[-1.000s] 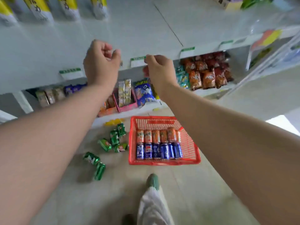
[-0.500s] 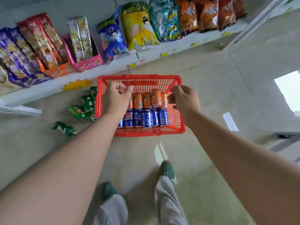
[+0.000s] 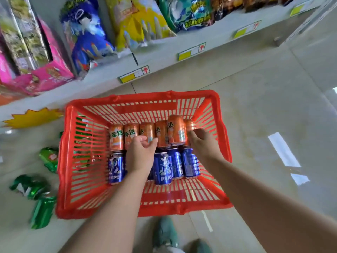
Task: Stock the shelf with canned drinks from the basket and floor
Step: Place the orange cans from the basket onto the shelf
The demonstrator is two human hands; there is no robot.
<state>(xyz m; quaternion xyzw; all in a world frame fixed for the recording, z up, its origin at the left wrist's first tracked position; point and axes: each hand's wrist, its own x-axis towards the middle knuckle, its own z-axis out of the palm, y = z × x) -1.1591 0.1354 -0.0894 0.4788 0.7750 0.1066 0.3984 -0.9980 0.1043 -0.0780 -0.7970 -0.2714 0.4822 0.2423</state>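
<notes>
1. The basket (image 3: 145,97) is sitting on the floor (image 3: 264,110) just in front of the bottom shelf (image 3: 162,60), and both hands are reaching down into it.
2. Orange cans (image 3: 116,137) are lying in a row along the basket's 12 o'clock side, and blue cans (image 3: 162,168) are lying in a row nearer 6 o'clock. Every can's long axis is running 12 to 6.
3. The left hand (image 3: 140,156) is hovering over the blue row with its grip released, fingers loosely curved and holding nothing. The middle orange cans are lying just at its 12 o'clock, by the fingertips.
4. The right hand (image 3: 204,145) is curling its fingers against the end orange can (image 3: 189,125) at the row's 3 o'clock end. Whether that grip is closing round the can I cannot tell. A raised orange can (image 3: 176,130) is riding above its neighbours at this hand's 10 o'clock.
5. Green cans (image 3: 48,159) are lying scattered on the floor at the basket's 9 o'clock, well apart from both hands.
6. By my reading, each hand is going for an orange can, the right hand being nearer a hold. The pick-up is likely calling for fingers wrapping across the can's short width.
</notes>
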